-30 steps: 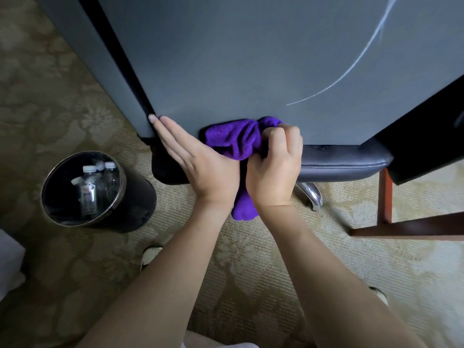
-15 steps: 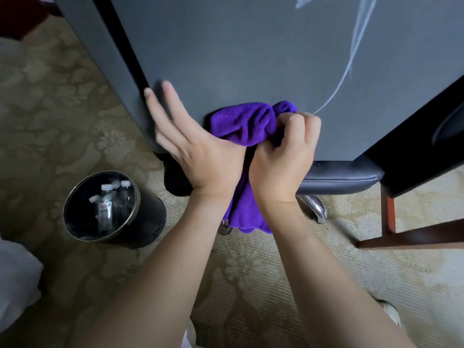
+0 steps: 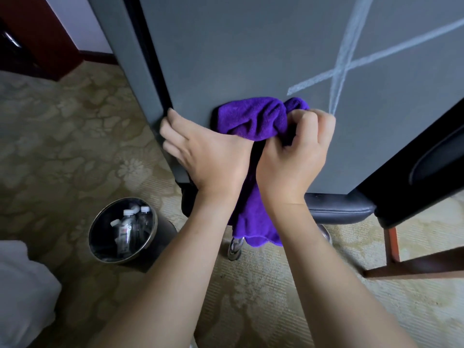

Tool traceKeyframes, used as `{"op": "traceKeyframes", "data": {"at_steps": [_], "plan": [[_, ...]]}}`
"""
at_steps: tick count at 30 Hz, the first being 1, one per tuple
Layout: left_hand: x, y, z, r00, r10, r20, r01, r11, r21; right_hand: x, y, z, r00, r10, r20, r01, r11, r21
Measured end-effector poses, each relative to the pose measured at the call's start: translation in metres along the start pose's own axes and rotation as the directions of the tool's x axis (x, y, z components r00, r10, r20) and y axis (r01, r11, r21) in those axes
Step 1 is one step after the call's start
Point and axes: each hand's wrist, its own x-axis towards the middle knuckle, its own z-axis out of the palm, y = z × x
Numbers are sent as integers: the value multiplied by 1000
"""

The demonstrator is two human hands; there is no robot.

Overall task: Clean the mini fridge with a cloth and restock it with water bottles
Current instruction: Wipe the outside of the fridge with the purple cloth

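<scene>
Leftmost, item one: a white bundle of fabric [image 3: 22, 292] at the frame's lower corner, on the patterned carpet [image 3: 62, 151].

Item two: a round metal bin [image 3: 123, 229] on the carpet, holding several capped water bottles [image 3: 130, 222], standing or leaning, caps up; probably the stock for refilling, kept near the fridge.

Item three: the mini fridge [image 3: 251, 51], grey door facing the camera, with a dark seam down its left edge. It appears to sit on a black padded seat [image 3: 339, 209].

Item four: left hand [image 3: 208, 154], fingers straight and close together, tips curling over the door's left edge at the seam, likely to steady the door or ready it for opening.

Item five: purple cloth [image 3: 251, 119], bunched against the lower door between the hands. Its long axis runs vertically, the top wad on the door and the tail hanging past the door's bottom edge towards the floor.

Item six: right hand [image 3: 293, 156], fingers curled tight, gripping the cloth's upper wad, pressing it to the door for wiping.

Item seven: pale crossed streaks [image 3: 344, 69] on the upper right door, not yet wiped.
</scene>
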Motion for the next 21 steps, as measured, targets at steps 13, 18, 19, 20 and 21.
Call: {"op": "traceKeyframes", "data": {"at_steps": [13, 18, 19, 20, 21], "plan": [[23, 106, -37, 971, 221, -90, -223, 975, -19, 81, -58, -20, 988, -111, -103, 115, 993, 33], [30, 138, -49, 962, 256, -91, -257, 966, 10, 107, -76, -25, 980, -152, -129, 159, 986, 42], [32, 144, -53, 952, 292, -89, -290, 956, 36, 112, -80, -26, 978, -156, -136, 163, 986, 43], [35, 150, -56, 936, 342, -82, -337, 939, 75, 117, -83, -27, 976, -160, -145, 168, 985, 44], [39, 156, -59, 915, 399, -67, -389, 913, 123, 122, -87, -27, 974, -164, -154, 172, 984, 46]]}}
